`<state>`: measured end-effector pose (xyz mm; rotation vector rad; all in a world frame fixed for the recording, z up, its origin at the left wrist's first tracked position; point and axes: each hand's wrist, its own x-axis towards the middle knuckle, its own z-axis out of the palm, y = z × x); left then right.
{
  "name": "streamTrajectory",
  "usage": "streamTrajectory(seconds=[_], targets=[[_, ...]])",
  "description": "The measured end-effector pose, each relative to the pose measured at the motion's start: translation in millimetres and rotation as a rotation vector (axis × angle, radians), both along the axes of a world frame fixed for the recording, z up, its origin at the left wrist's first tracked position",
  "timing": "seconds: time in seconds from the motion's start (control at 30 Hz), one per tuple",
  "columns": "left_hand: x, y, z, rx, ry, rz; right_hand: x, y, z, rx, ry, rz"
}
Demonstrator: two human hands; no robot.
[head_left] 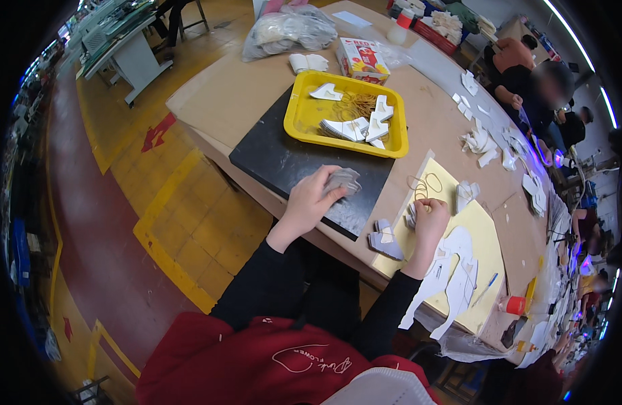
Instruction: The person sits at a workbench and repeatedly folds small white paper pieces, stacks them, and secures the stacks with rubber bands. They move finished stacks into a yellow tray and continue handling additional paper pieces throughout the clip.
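One grey stack (346, 179) in the left hand (311, 201)
Fingers clasp it over one black board (270, 152); the right hand (431, 219) has fingers pressed together, on what I cannot tell, between two grey bundles (385, 242).

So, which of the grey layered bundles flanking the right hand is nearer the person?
The grey layered bundle left of the right hand; the paler bundle, right of it, lies farther away.

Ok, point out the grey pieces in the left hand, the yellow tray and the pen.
Grey pieces (346, 179): head view, on their uncovered upper face.
Yellow tray (294, 108): head view, on its left side wall.
Pen (485, 289): head view, mid-barrel.
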<state>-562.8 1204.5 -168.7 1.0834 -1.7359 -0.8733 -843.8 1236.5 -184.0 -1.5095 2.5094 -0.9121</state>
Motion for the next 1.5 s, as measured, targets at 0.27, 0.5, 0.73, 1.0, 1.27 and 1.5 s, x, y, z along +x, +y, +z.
streamTrajectory(seconds=[0.27,0.5,0.73,1.0,1.27,1.5], targets=[[23,-18,-8,0.392,0.756,-0.172,-6,-12,-12,-0.127,0.011,-0.058],[44,2,-6,0.703,1.135,-0.220,2,-8,-13,-0.127,0.044,-0.046],[44,44,19,0.851,1.041,-0.172,22,-3,20,-0.678,-0.691,0.083],[24,35,14,0.562,0.776,-0.215,3,7,13,-0.904,-1.366,0.225],[3,-7,17,-0.192,-0.283,-0.208,44,13,40,-0.621,-1.034,0.449],[-12,9,9,-0.261,-0.391,-0.059,99,9,34,-0.303,0.078,0.861]])
